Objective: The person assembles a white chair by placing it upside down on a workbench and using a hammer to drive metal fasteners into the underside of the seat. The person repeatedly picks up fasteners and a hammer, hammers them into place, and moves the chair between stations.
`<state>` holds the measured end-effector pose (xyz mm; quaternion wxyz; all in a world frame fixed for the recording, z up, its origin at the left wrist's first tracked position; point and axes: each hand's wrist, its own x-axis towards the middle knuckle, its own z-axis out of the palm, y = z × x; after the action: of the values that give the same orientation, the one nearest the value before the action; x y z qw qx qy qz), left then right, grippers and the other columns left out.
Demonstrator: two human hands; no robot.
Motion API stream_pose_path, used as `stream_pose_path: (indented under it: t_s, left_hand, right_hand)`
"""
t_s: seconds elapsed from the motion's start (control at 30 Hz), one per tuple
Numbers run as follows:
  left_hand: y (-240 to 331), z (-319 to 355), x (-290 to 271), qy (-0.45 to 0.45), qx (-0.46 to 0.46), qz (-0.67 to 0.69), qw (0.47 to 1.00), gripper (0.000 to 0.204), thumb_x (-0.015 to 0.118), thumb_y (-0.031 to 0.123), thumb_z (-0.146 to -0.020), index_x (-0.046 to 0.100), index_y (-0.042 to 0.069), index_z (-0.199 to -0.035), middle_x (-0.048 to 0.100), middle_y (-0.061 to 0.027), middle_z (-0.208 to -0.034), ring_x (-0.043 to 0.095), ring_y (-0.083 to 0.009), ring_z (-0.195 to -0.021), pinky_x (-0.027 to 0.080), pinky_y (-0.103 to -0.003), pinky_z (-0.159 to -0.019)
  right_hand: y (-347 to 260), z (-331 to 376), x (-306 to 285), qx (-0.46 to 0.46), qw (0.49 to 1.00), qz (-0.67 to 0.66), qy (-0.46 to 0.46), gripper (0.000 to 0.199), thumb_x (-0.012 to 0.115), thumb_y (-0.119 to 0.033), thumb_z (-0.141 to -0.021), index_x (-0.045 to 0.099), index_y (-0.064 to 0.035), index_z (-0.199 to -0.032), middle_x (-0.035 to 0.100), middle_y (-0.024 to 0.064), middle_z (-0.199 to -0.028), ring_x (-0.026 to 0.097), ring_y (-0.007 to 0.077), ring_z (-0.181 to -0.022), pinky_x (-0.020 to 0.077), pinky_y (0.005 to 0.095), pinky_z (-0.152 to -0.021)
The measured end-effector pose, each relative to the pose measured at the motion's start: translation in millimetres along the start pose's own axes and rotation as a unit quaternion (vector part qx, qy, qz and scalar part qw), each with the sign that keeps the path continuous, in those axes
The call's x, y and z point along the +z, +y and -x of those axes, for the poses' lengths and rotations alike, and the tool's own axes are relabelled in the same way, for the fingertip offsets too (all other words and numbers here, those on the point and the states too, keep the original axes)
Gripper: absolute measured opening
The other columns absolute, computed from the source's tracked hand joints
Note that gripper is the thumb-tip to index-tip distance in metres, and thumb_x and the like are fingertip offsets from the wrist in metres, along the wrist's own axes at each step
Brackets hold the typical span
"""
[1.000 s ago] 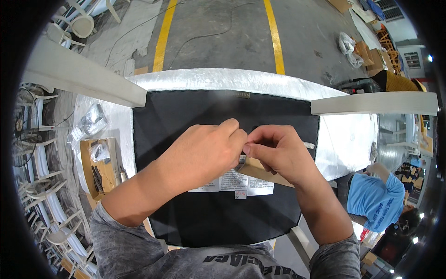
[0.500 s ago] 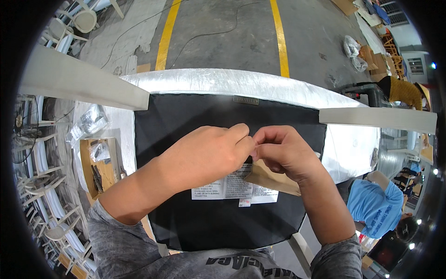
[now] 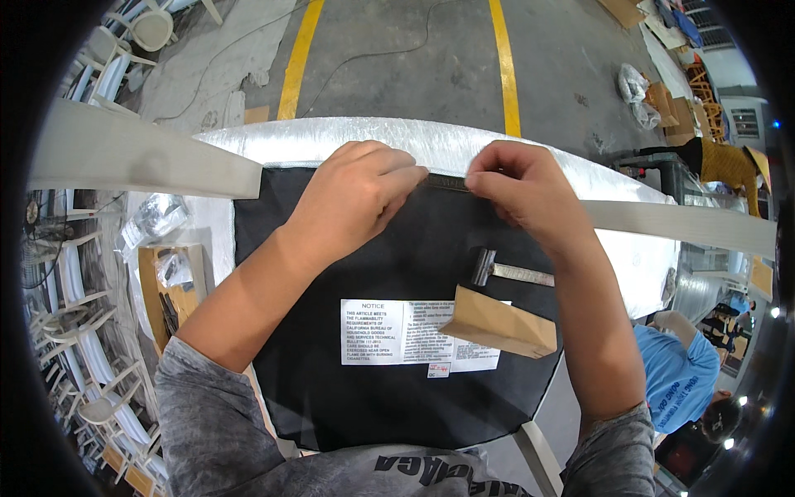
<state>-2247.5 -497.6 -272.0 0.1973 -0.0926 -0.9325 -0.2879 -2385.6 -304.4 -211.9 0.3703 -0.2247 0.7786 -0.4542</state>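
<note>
An upturned seat with a black fabric underside (image 3: 331, 406) lies in front of me. At its far edge is a small dark metal plate (image 3: 447, 181). The fingertips of my left hand (image 3: 356, 195), pressed together, cover the plate's left end. My right hand (image 3: 526, 186) makes a thumb-and-finger pinch beside its right end; anything in either hand is too small or hidden to make out. Nearer me, a hammer (image 3: 501, 271) with a black head lies on the fabric, its handle end behind my right forearm. A brown cardboard box (image 3: 501, 323) partly covers a white printed label (image 3: 373, 335).
Pale legs, such as the left one (image 3: 149, 153) and right one (image 3: 679, 224), stick out from the seat. Silvery wrap (image 3: 348, 135) lies beneath. At left stands an open carton (image 3: 153, 290) with tools. A person in a blue shirt (image 3: 679, 373) is at right.
My hands, close together over the middle of the seat before, have moved away from me and apart to the metal plate. The hammer, box and label are now uncovered.
</note>
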Motion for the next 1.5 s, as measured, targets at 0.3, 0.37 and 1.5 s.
stream_pose_path:
  t_s: [0.3, 0.37, 1.5]
  left_hand:
    - [-12.1, 0.2, 3.7, 0.006, 0.022, 0.04, 0.999, 0.021, 0.074, 0.002, -0.079, 0.073, 0.004, -0.1, 0.071, -0.0107, -0.1, 0.067, -0.0296, -0.093, 0.053, -0.037, -0.08]
    - [-16.3, -2.1, 4.8, 0.018, 0.006, 0.083, 0.996, 0.017, 0.074, 0.005, -0.081, 0.073, 0.003, -0.099, 0.072, -0.0114, -0.096, 0.067, -0.0281, -0.09, 0.053, -0.036, -0.078]
    - [-52.2, -51.0, 0.5, -0.265, -0.218, 0.302, 0.889, 0.008, 0.076, 0.012, -0.084, 0.072, 0.005, -0.087, 0.067, -0.0016, -0.077, 0.059, -0.0123, -0.074, 0.048, -0.028, -0.073]
  right_hand:
    - [3.3, -39.6, 13.1, -0.017, 0.984, 0.145, -0.101, 0.013, 0.068, -0.011, -0.082, 0.068, 0.0009, -0.085, 0.064, 0.006, -0.07, 0.058, 0.0129, -0.066, 0.0483, 0.0299, -0.062]
    - [2.5, -41.4, 11.4, -0.024, 0.982, 0.153, -0.107, 0.012, 0.068, -0.011, -0.083, 0.068, 0.0008, -0.084, 0.063, 0.0046, -0.07, 0.058, 0.0126, -0.063, 0.0477, 0.0296, -0.059]
    - [-11.1, -46.9, 25.3, 0.063, 0.972, 0.213, -0.082, 0.019, 0.073, -0.018, -0.082, 0.07, 0.0004, -0.085, 0.064, 0.0057, -0.069, 0.059, 0.0146, -0.064, 0.0486, 0.0295, -0.058]
